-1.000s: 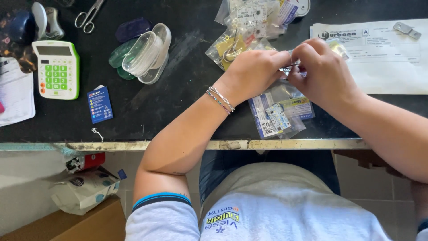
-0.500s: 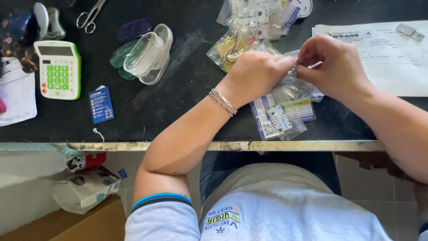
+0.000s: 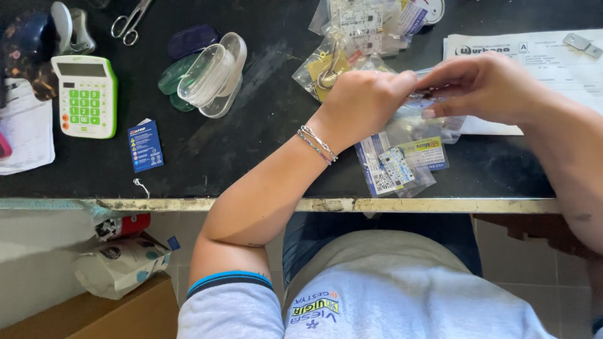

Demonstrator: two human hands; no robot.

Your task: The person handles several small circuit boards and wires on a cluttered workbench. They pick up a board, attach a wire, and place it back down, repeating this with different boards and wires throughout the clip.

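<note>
Plastic bag (image 3: 419, 100), seemingly between hands, half-hidden

Between my left hand (image 3: 364, 100) and my right hand (image 3: 483, 88) I pinch a small clear plastic bag (image 3: 419, 100); what is inside looks like a label, though my fingers hide most of it. Just below, near the table edge, lie clear bags with blue, yellow and white labels (image 3: 399, 164). Above my left hand sits a bag with a yellow tag (image 3: 323, 66), and beyond it a pile of bags with white labels (image 3: 367, 22). A white printed sheet (image 3: 546, 53) lies under my right hand. Far left stands a white-and-green calculator with a grey screen (image 3: 80, 69), and beside it a small blue packet (image 3: 145, 145).
</note>
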